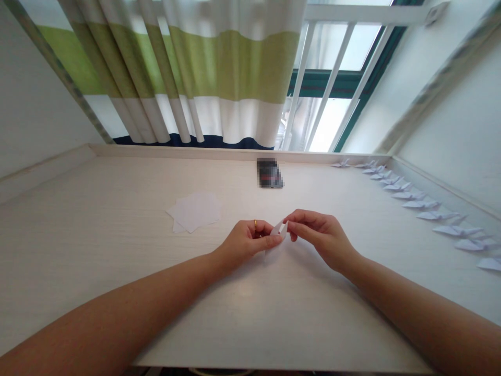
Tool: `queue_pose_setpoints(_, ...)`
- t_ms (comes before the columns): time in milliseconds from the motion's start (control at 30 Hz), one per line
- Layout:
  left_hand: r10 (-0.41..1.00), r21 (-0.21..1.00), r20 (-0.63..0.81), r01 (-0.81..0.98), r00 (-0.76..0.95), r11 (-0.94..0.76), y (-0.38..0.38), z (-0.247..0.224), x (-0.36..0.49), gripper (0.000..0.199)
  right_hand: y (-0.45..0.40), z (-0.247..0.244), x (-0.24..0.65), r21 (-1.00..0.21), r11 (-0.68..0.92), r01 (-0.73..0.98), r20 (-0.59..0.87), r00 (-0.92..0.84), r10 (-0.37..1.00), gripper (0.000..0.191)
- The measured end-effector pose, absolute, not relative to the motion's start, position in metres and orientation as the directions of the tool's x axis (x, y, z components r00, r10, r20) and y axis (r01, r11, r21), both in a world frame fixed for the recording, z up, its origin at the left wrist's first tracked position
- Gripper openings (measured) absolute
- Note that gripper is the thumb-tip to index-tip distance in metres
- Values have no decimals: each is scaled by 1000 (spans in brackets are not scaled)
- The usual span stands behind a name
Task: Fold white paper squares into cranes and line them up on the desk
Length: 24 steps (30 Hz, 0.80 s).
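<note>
Between my hands, a little above the white table point(235, 308), is a small piece of folded white paper point(277, 230). My left hand point(252, 237), with a gold ring on one finger, pinches the paper between thumb and fingers. On the other side, my right hand point(319, 232) has its thumb and forefinger closed at the paper's upper right point. The fingers partly hide the folds. To the left of my hands lies a loose pile of white paper sheets point(198, 209).
Along the right edge stands a row of several folded paper cranes point(426, 203), reaching to the back corner. A dark blurred object point(269, 173) lies near the back ledge point(219, 152). Behind are a striped curtain point(235, 68) and white window bars point(329, 86).
</note>
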<state>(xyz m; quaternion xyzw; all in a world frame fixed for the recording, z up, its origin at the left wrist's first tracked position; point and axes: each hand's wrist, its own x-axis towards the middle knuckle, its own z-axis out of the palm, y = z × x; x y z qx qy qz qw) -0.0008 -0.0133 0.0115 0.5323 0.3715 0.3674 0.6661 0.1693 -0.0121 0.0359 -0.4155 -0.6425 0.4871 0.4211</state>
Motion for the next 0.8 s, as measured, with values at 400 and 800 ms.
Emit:
queue_pose_setpoints(400, 882, 984, -108, -78, 459, 161, -14, 12, -1, 26, -10, 42, 173, -970, 175, 171, 104, -361, 927, 10)
queue_pose_setpoints(800, 859, 988, -91, -65, 504, 142, -15, 11, 0, 20, -8, 36, 176, -930, 289, 225, 149, -488, 860, 4)
